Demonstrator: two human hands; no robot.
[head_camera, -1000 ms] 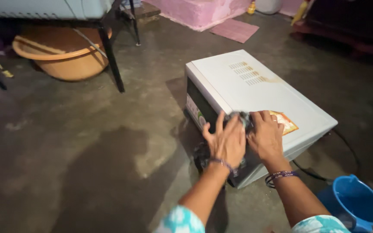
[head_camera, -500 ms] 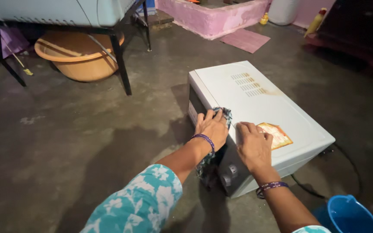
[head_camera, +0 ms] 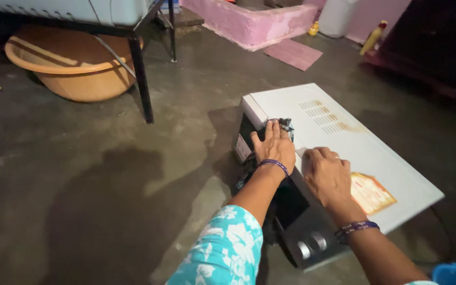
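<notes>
Far to the left of the microwave (head_camera: pixel 339 158) an orange basin (head_camera: pixel 59 68) sits under a table (head_camera: pixel 133 31), its inside hidden. On the microwave's top front edge the left hand (head_camera: pixel 274 145) presses a dark rag (head_camera: pixel 283 125) flat, mid-wipe by the look; next calls for sweeping across. The right hand (head_camera: pixel 327 177) lies open just beside, steadying; right of it, a blue bucket (head_camera: pixel 452 274) peeks in, contents unseen.

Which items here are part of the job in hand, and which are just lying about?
In use:
left hand, pressing a dark cloth
right hand, flat on top
white microwave oven

Lying about:
tan basin
blue bucket
yellow bottle
pink mat
</notes>
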